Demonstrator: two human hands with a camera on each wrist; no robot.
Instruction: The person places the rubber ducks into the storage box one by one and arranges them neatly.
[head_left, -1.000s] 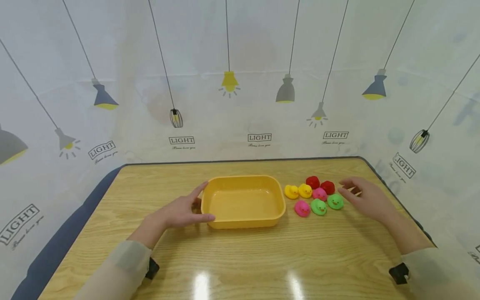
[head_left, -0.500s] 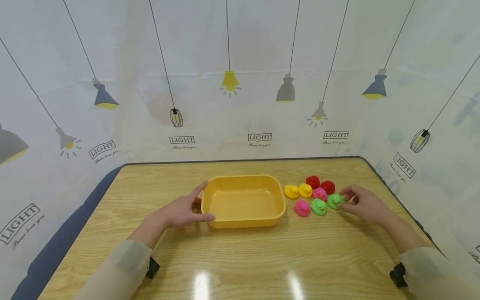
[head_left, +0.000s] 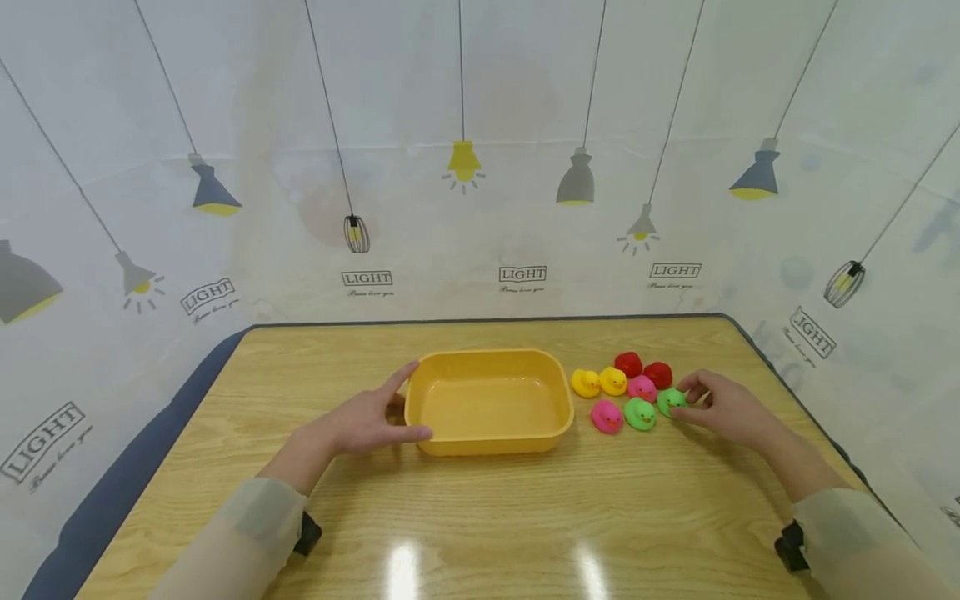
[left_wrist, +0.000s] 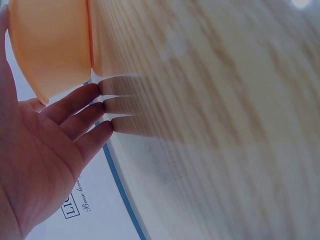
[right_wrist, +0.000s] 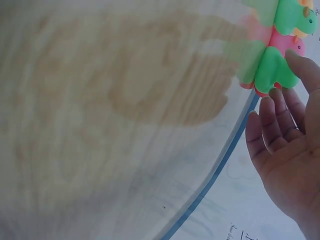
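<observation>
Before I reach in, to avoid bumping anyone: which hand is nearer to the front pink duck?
Right. The right hand is at the rightmost green duck, right of the front pink duck; the left hand is across the yellow tray, at its left end.

Through the head view I see a pale, off-white wall covering behind the bench, with matching side walls angling in at left and right. Faint creases cross it. Printed on it are blue lamps, grey lamps, a yellow lamp and caged bulbs, all drawn on thin cords. Below, I read boxed LIGHT lettering over small script. The bench is wood-grained and glossy; two bright reflections shine near its front. Dark blue edging borders it, broadest on my left.
</observation>
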